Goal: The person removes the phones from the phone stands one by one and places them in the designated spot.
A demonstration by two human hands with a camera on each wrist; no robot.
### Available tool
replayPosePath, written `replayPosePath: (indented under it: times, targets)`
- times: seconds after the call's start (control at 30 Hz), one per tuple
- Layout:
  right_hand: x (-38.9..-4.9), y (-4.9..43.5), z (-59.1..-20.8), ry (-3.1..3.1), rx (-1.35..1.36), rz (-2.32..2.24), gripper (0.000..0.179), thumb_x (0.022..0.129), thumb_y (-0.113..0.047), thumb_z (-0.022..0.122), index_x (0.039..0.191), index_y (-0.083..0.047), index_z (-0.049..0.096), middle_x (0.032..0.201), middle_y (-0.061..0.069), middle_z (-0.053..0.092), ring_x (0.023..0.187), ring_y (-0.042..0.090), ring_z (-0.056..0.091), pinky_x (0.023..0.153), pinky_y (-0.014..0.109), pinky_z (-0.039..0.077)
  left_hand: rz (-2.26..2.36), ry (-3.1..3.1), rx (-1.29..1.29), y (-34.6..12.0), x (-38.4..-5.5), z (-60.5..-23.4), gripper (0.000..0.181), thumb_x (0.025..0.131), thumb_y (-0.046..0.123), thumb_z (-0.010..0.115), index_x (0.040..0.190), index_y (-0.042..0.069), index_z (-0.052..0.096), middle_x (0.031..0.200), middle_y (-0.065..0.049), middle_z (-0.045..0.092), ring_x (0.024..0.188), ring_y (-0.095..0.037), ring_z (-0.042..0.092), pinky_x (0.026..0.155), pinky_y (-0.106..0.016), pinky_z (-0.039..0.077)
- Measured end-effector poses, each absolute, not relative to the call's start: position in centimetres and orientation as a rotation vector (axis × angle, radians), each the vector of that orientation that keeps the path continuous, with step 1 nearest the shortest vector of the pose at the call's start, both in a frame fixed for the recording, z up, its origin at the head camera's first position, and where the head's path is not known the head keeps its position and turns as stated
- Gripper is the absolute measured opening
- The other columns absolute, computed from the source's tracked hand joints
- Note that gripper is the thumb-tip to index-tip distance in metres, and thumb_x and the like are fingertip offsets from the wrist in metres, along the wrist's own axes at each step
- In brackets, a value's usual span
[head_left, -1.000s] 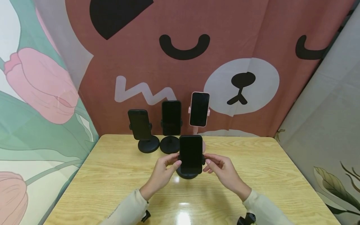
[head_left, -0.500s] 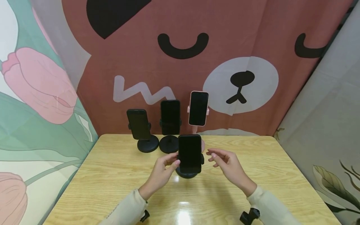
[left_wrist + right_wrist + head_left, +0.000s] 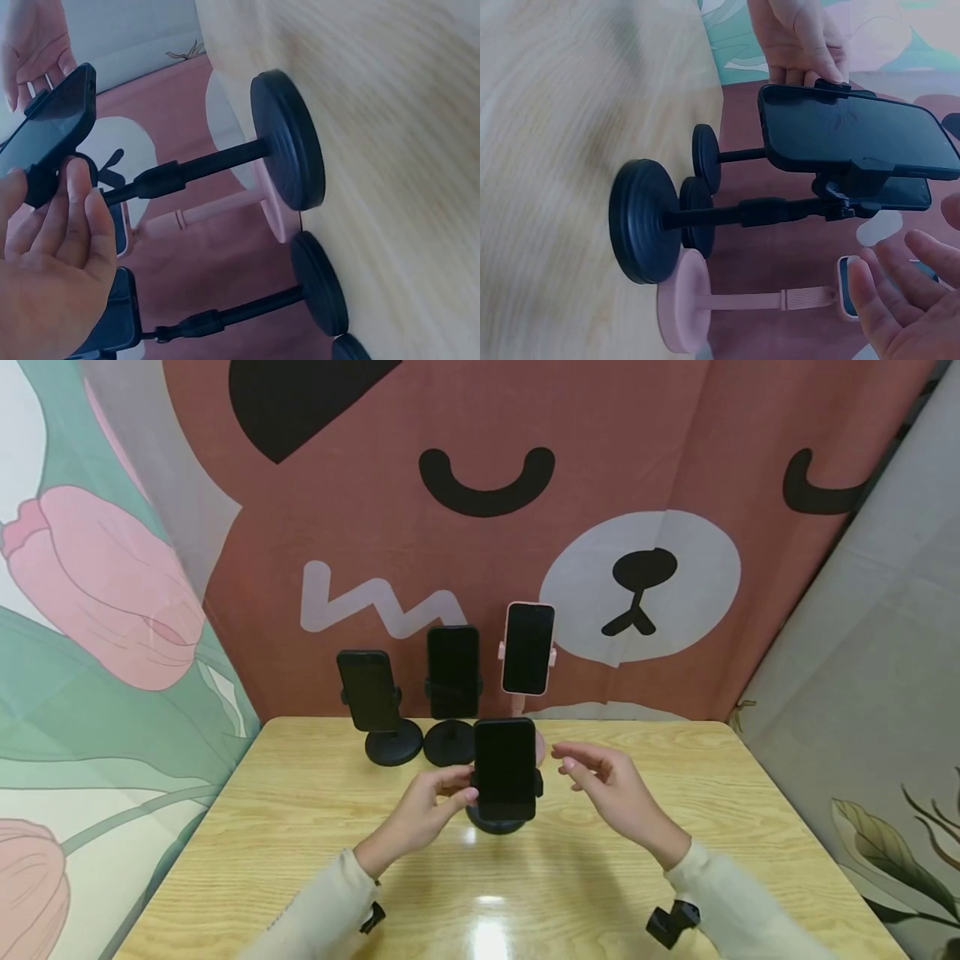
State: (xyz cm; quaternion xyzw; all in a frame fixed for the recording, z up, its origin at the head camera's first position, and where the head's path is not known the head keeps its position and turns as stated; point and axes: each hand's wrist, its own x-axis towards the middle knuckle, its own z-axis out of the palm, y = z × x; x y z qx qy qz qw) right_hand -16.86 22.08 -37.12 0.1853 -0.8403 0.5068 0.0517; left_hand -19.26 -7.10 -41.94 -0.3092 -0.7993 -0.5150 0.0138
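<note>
A black smartphone [image 3: 505, 768] sits upright in the clamp of a black phone stand [image 3: 225, 161], which has a round base and a thin pole. My left hand [image 3: 420, 814] pinches the clamp at the phone's left edge, thumb in front and fingers behind. To the phone's right, my right hand [image 3: 618, 793] hovers apart from it with relaxed, slightly bent fingers and nothing held. The right wrist view shows those fingers [image 3: 900, 277] loosely spread below the phone, near the clamp's other side.
Behind stand two more black phone stands [image 3: 393, 743] [image 3: 450, 743] and a pink stand [image 3: 742, 301], each holding a phone. They line the back of the wooden table [image 3: 300, 860]. A bear-print curtain [image 3: 360, 510] hangs right behind the table.
My right hand has let go of the clamp's right side and moved right and slightly up. The left hand stays at the left side, its wrist swung slightly left. The phone stays in place.
</note>
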Motion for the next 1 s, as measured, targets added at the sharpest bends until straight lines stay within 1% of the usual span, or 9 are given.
replayPosePath:
  times: [0.17, 0.3, 0.43, 0.53, 0.6, 0.7, 0.87, 1.0]
  targets:
    - [-16.9, 21.9, -36.1, -2.581, 0.557, 1.469, 0.035, 0.106, -0.020, 0.055, 0.135, -0.004, 0.063, 0.132, 0.015, 0.068, 0.111, 0.024, 0.069, 0.085, 0.029, 0.060, -1.563, -2.519, -1.012, -7.3, -19.3, -41.4, 0.039, 0.100, 0.013, 0.063, 0.133, -0.008, 0.061, 0.116, -0.019, 0.074, 0.101, -0.025, 0.074, 0.094, -0.037, 0.058]
    - [-16.9, 21.6, -35.2, -2.607, 0.532, 1.360, 0.035, 0.105, -0.023, 0.056, 0.135, -0.006, 0.064, 0.133, 0.013, 0.068, 0.109, 0.026, 0.069, 0.085, 0.026, 0.057, -1.529, -2.562, -1.024, -7.5, -19.4, -41.1, 0.041, 0.100, 0.013, 0.062, 0.134, -0.009, 0.060, 0.117, -0.019, 0.074, 0.102, -0.025, 0.074, 0.095, -0.038, 0.058]
    - [-16.8, 21.1, -34.2, -2.640, 0.517, 1.270, 0.036, 0.105, -0.024, 0.057, 0.136, -0.007, 0.064, 0.133, 0.012, 0.067, 0.105, 0.023, 0.068, 0.088, 0.036, 0.057, -1.497, -2.597, -1.033, -7.6, -19.4, -40.9, 0.042, 0.101, 0.014, 0.062, 0.135, -0.010, 0.059, 0.117, -0.020, 0.074, 0.104, -0.027, 0.073, 0.094, -0.041, 0.058]
    - [-16.8, 20.7, -33.5, -2.671, 0.495, 1.214, 0.038, 0.104, -0.026, 0.058, 0.138, -0.009, 0.062, 0.135, 0.010, 0.066, 0.107, 0.022, 0.067, 0.093, 0.045, 0.056, -1.469, -2.621, -1.034, -7.7, -19.4, -40.8, 0.043, 0.101, 0.015, 0.062, 0.135, -0.011, 0.058, 0.118, -0.020, 0.074, 0.105, -0.028, 0.073, 0.094, -0.042, 0.058]
    - [-16.8, 20.3, -33.1, -2.678, 0.483, 1.184, 0.039, 0.104, -0.027, 0.059, 0.139, -0.010, 0.062, 0.136, 0.009, 0.065, 0.109, 0.023, 0.067, 0.095, 0.049, 0.056, -1.450, -2.635, -1.034, -7.8, -19.3, -40.6, 0.043, 0.101, 0.016, 0.062, 0.135, -0.011, 0.058, 0.118, -0.020, 0.073, 0.106, -0.029, 0.072, 0.092, -0.042, 0.059]
    - [-16.7, 19.6, -32.5, -2.660, 0.493, 1.137, 0.040, 0.102, -0.026, 0.062, 0.139, -0.010, 0.061, 0.136, 0.010, 0.066, 0.110, 0.026, 0.067, 0.095, 0.051, 0.056, -1.438, -2.641, -1.038, -7.8, -19.3, -40.4, 0.043, 0.101, 0.015, 0.062, 0.134, -0.010, 0.059, 0.119, -0.021, 0.073, 0.105, -0.029, 0.072, 0.091, -0.042, 0.059]
    - [-16.1, 18.5, -31.7, -2.629, 0.534, 1.006, 0.041, 0.101, -0.027, 0.064, 0.138, -0.010, 0.061, 0.137, 0.010, 0.065, 0.115, 0.030, 0.065, 0.094, 0.052, 0.057, -1.462, -2.646, -1.049, -7.7, -19.3, -40.1, 0.041, 0.100, 0.013, 0.063, 0.135, -0.009, 0.059, 0.121, -0.019, 0.073, 0.106, -0.028, 0.073, 0.093, -0.042, 0.058]
    - [-15.7, 17.5, -31.1, -2.607, 0.562, 0.899, 0.042, 0.100, -0.030, 0.065, 0.138, -0.012, 0.062, 0.140, 0.009, 0.063, 0.124, 0.030, 0.063, 0.099, 0.054, 0.054, -1.475, -2.635, -1.071, -7.7, -19.4, -40.2, 0.039, 0.101, 0.014, 0.062, 0.135, -0.005, 0.061, 0.121, -0.016, 0.073, 0.103, -0.024, 0.074, 0.093, -0.035, 0.058]
